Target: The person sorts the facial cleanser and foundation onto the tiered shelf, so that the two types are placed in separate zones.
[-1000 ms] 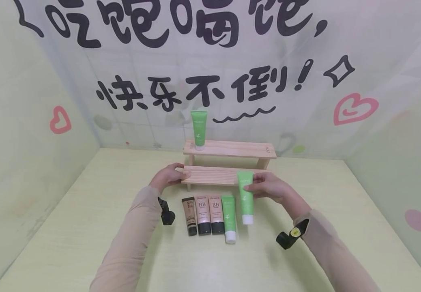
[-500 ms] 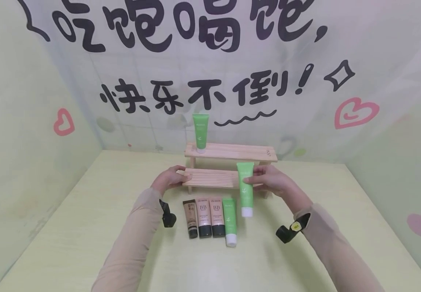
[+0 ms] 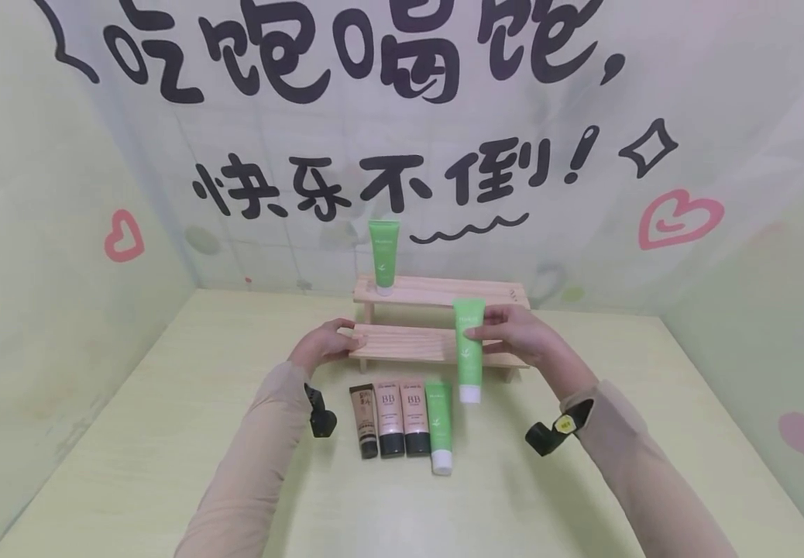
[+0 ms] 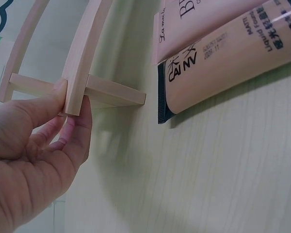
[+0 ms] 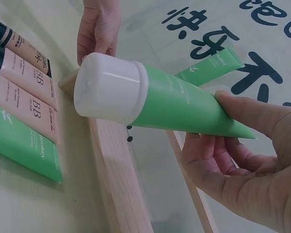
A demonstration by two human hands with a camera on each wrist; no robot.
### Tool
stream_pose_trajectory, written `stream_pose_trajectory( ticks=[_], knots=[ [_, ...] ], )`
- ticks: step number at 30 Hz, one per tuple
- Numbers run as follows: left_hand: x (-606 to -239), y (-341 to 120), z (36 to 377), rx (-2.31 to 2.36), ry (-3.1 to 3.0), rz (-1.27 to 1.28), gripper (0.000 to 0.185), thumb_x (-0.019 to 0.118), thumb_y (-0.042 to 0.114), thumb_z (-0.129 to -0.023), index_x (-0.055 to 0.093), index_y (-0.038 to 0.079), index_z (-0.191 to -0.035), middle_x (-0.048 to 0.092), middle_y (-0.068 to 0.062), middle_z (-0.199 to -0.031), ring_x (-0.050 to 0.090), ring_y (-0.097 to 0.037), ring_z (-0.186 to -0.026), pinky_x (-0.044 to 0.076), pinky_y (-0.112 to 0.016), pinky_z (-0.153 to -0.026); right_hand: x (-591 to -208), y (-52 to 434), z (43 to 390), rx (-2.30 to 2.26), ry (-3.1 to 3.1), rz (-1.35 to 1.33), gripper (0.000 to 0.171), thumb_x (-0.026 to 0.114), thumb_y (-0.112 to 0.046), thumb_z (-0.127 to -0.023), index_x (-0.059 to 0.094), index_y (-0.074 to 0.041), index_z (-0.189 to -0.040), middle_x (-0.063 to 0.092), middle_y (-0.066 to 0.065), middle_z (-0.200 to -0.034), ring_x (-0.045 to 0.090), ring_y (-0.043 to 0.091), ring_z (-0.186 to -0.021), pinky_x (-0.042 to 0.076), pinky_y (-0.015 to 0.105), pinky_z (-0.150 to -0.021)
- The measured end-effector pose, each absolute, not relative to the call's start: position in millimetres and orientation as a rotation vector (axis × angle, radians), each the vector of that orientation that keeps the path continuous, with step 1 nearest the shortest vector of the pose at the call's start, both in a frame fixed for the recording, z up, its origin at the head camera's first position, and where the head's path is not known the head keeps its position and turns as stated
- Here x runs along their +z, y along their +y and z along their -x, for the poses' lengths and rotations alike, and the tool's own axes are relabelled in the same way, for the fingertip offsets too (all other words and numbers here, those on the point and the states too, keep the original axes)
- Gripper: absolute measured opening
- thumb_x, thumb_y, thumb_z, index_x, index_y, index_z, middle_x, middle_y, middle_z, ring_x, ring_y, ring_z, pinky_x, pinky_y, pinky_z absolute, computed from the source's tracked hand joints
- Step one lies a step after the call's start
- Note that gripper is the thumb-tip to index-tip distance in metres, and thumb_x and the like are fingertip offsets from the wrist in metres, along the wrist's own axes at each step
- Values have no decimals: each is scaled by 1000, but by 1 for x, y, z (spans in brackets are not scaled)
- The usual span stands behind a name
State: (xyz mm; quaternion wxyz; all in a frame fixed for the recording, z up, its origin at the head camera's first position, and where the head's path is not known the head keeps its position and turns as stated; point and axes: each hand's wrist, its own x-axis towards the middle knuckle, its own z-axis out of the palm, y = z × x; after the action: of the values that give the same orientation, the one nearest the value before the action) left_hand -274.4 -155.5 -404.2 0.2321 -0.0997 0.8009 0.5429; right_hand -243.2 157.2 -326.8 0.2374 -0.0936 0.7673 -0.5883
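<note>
Green tube (image 3: 469, 350), white cap pointing down, is pinched near its top by the right hand (image 3: 517, 335) and held in the air in front of the wooden two-tier shelf's (image 3: 437, 345) lower tier. The left hand (image 3: 320, 345) grips that tier's left end between thumb and fingers. A second green tube (image 3: 383, 255) stands on the shelf's upper tier. Four tubes (image 3: 402, 416) lie on the surface in front of the shelf.

The head view looks forward and down over the desk (image 3: 165, 434) toward its far edge. Both wrist views sit close and low: the left beside the wooden shelf (image 4: 82, 63) end, the right facing left along that same shelf (image 5: 119, 174).
</note>
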Motion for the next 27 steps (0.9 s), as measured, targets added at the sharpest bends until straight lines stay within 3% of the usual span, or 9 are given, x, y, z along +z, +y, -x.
stream_pose_trajectory(
  ticks=[12, 20, 27],
  knots=[
    [-406, -157, 273, 1508, 2196, 283, 61, 59, 14, -89, 29, 7, -141, 48, -20, -129, 53, -29, -117, 42, -36, -101, -321, 145, 255, -1708, 2106, 205, 53, 55, -5, -88, 32, 12, -132, 50, 12, -110, 59, 10, -86, 52, 32, -88],
    [-406, -156, 273, 1507, 2198, 284, 61, 59, 13, -89, 28, 6, -141, 47, -21, -129, 53, -29, -116, 43, -35, -100, -308, 137, 265, -1707, 2141, 175, 53, 55, -7, -90, 31, 10, -134, 42, 18, -123, 54, 15, -94, 46, 38, -97],
    [-405, -155, 274, 1510, 2197, 293, 60, 59, 13, -88, 30, 8, -140, 47, -20, -129, 54, -28, -116, 44, -34, -100, -295, 131, 273, -1707, 2205, 167, 51, 54, -6, -90, 33, 9, -134, 42, 18, -124, 50, 20, -102, 44, 38, -100]
  ],
)
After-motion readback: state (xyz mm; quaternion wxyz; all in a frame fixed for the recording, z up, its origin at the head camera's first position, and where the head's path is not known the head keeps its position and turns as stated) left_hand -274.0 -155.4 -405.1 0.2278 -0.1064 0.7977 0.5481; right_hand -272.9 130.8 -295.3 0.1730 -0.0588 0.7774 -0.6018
